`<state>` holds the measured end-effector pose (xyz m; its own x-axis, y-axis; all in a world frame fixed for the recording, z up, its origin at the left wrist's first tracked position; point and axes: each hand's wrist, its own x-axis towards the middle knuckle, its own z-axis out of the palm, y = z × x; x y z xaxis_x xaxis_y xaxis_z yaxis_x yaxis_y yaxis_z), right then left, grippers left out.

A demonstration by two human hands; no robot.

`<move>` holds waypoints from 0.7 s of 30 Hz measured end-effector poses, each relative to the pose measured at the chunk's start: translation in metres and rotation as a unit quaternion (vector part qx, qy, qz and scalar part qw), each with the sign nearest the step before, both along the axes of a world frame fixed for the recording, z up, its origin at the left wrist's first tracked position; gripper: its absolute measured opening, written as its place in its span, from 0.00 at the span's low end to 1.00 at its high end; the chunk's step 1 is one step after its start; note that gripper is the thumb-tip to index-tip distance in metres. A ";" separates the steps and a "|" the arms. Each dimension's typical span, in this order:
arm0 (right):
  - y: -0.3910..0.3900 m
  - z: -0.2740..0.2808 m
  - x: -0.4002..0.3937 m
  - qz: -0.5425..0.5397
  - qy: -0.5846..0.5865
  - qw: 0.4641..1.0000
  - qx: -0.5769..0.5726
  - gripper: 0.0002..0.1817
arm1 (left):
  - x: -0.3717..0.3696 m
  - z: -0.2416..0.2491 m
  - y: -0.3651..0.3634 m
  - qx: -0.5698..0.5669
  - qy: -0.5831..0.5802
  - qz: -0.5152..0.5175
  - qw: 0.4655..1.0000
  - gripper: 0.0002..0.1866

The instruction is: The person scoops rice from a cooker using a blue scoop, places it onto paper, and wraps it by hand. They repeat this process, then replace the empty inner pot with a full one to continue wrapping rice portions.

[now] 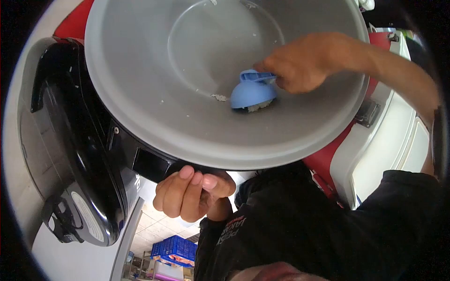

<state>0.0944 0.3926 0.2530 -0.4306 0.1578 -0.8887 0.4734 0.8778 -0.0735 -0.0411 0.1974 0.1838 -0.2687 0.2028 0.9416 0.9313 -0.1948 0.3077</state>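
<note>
My right hand (304,65) reaches into a large grey cooking pot (140,119) and is closed around the handle of a light-blue rice scoop (253,95). The scoop's rounded back faces up, and a clump of white rice (261,106) shows under its rim against the pot's inner wall. A smaller bit of rice (219,97) lies to its left, with stray grains elsewhere in the pot. Below the pot's near rim, my left hand (194,194) has curled fingers, tips by the cooker's black front edge (150,161). Whether anything is inside those fingers is hidden.
The cooker's glossy black lid (82,145) stands to the left of the pot. Red and white cooker parts (375,140) are at the right. Blue crates (174,250) stand lower down over a tiled floor (152,225).
</note>
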 end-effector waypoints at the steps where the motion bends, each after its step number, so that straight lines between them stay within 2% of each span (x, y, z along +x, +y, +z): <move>1: 0.009 0.003 -0.002 -0.118 -0.039 0.988 -0.091 0.29 | -0.001 0.000 0.000 0.001 0.001 -0.003 1.000 0.05; 2: 0.019 0.009 -0.007 -0.230 -0.078 0.954 -0.176 0.28 | -0.002 0.000 0.001 0.005 0.001 -0.003 1.000 0.05; 3: 0.030 0.010 -0.006 -0.228 -0.077 0.955 -0.171 0.28 | -0.002 0.000 0.002 0.009 0.001 -0.001 1.000 0.05; 5: 0.053 0.006 -0.003 -0.455 -0.123 0.818 -0.331 0.28 | -0.004 -0.001 0.000 0.008 -0.002 -0.002 1.000 0.05; 6: 0.062 0.004 -0.003 -0.451 -0.122 0.820 -0.331 0.28 | -0.004 -0.002 0.002 0.010 0.000 0.002 1.000 0.05; 8: 0.070 -0.002 -0.004 -0.493 -0.077 0.727 -0.472 0.08 | -0.005 -0.001 0.001 0.013 -0.003 -0.001 1.000 0.05; 9: 0.068 -0.009 -0.004 -0.491 -0.077 0.725 -0.476 0.08 | -0.005 -0.001 0.000 0.009 0.000 -0.001 1.000 0.05; 11: 0.063 -0.023 -0.009 -0.466 0.049 0.827 -0.311 0.10 | -0.008 -0.002 -0.002 -0.002 0.019 -0.004 1.000 0.05; 12: 0.049 -0.015 -0.018 -0.399 0.091 0.904 -0.121 0.27 | -0.007 -0.001 0.000 -0.002 0.021 -0.002 1.000 0.05; 13: 0.046 -0.030 -0.015 -0.399 0.093 0.904 -0.122 0.27 | -0.007 -0.001 0.002 0.006 0.018 -0.004 1.000 0.05; 14: 0.038 -0.057 -0.007 -0.243 0.205 0.942 -0.110 0.25 | -0.005 -0.001 0.002 0.013 0.012 -0.007 1.000 0.05; 15: 0.029 -0.059 -0.009 -0.077 0.307 0.944 -0.093 0.24 | -0.004 -0.001 0.003 0.015 0.009 -0.008 1.000 0.05; 16: 0.014 -0.058 -0.006 -0.138 0.198 0.963 -0.116 0.25 | -0.004 -0.002 0.003 0.018 0.004 -0.009 1.000 0.05; 17: 0.009 -0.046 -0.004 -0.141 0.196 0.963 -0.116 0.25 | -0.004 -0.002 0.001 0.021 0.000 -0.011 1.000 0.05; 19: 0.011 -0.020 -0.001 -0.235 0.065 0.957 -0.160 0.26 | -0.002 -0.001 0.002 0.019 -0.002 -0.004 1.000 0.04; 20: 0.015 -0.015 -0.001 -0.236 0.065 0.957 -0.157 0.26 | -0.002 0.000 0.003 0.019 -0.001 0.000 1.000 0.04; 21: 0.022 -0.011 -0.004 -0.272 0.005 0.941 -0.201 0.27 | -0.001 0.001 0.003 0.024 -0.001 -0.001 1.000 0.04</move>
<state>0.0908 0.4151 0.2415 -0.3918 0.0098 -0.9200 0.8425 0.4056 -0.3545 -0.0422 0.2007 0.1845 -0.2701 0.1579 0.9498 0.9306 -0.2104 0.2996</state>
